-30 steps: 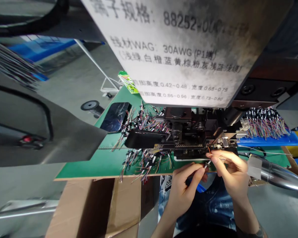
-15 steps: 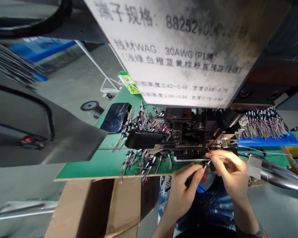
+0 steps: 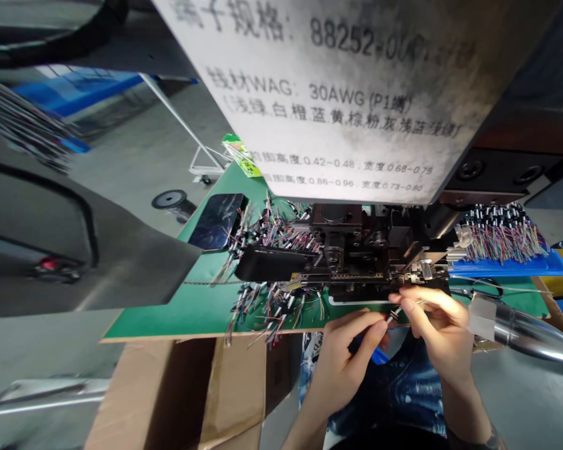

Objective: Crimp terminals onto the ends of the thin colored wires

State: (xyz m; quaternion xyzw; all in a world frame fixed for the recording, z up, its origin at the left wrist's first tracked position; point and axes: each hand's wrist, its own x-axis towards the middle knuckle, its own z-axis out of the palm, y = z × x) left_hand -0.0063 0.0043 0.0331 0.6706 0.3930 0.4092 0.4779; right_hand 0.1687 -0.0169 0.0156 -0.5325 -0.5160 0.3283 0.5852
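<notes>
In front of the black crimping machine (image 3: 356,256) my two hands are close together at the green bench edge. My left hand (image 3: 349,353) pinches a short cable with thin wires (image 3: 393,314) between thumb and index finger. Just right of it, my right hand (image 3: 434,325) is closed on the thin wires at the cable's end, its fingertips right below the machine's crimping point. The wire ends are mostly hidden by the right fingers. A narrow strip of terminals (image 3: 356,276) runs along the machine's front.
Bunches of wire harnesses (image 3: 281,306) lie left of the machine on the green bench (image 3: 169,322). More fill a blue tray (image 3: 511,269) at right. A dark phone (image 3: 218,220), scissors (image 3: 490,287), a metal cylinder (image 3: 525,328), a spool (image 3: 172,203) and a cardboard box (image 3: 234,400) surround it.
An orange wire that stuck up from my right fingertips toward the machine no longer shows clearly. The right hand has shifted slightly; the left still grips the cable.
</notes>
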